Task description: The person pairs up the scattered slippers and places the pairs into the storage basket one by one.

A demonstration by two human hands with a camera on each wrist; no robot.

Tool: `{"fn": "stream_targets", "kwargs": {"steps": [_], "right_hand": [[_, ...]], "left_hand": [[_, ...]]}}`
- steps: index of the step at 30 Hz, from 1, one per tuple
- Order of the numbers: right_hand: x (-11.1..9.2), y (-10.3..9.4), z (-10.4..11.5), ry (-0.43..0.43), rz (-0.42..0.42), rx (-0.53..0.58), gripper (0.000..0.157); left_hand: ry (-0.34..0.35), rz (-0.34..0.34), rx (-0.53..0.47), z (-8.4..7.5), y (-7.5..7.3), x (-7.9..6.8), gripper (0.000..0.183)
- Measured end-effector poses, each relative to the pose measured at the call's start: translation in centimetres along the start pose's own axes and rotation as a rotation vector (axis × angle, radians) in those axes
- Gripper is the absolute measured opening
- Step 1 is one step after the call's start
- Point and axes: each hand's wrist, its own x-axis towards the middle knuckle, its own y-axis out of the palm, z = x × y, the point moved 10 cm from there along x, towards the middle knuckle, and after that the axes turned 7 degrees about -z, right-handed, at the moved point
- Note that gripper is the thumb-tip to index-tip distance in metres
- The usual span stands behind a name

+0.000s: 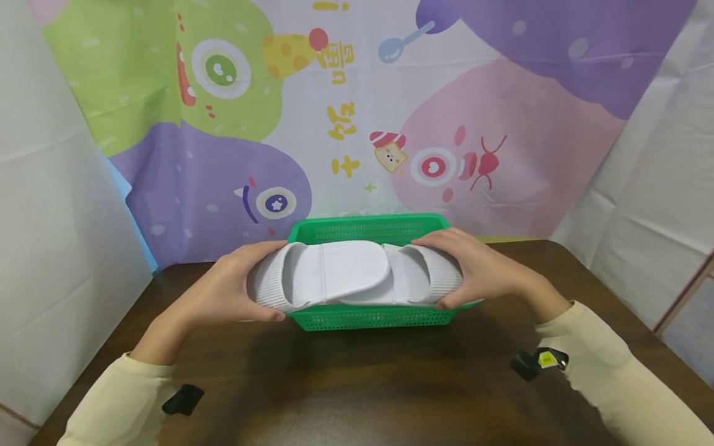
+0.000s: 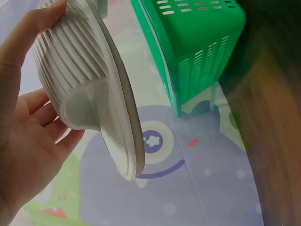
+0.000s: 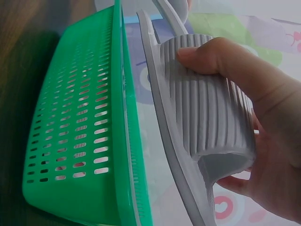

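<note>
Two white slippers with ribbed straps are held over a green perforated basket [image 1: 368,319]. My left hand [image 1: 234,285] grips the left slipper [image 1: 351,266] across its strap, thumb on the near side and fingers on the far side. With my right hand [image 1: 480,266] I hold the right slipper [image 1: 409,275] by its strap in the same way. Their heel ends overlap in the middle, the left one on top in the head view. In the right wrist view the slipper [image 3: 207,94] is tilted beside the basket wall [image 3: 70,108]. The basket's inside is mostly hidden by the slippers.
The basket stands on a dark brown wooden table [image 1: 357,384], close to its back edge. Behind it hangs a cloth [image 1: 346,204] printed with cartoon monsters. White sheets [image 1: 50,204] hang at both sides. Each sleeve carries a black strap piece [image 1: 183,400].
</note>
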Motion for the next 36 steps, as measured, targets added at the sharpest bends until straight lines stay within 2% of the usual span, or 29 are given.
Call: {"fn": "stream_targets", "kwargs": {"steps": [12, 36], "right_hand": [[0.1, 0.1, 0.1, -0.016, -0.012, -0.007, 0.086], [0.3, 0.5, 0.5, -0.025, -0.008, 0.008, 0.086]], "left_hand": [[0.015, 0.018, -0.016, -0.3, 0.6, 0.6, 0.099], [0.024, 0.027, -0.031, -0.9, 1.2, 0.7, 0.100]]}}
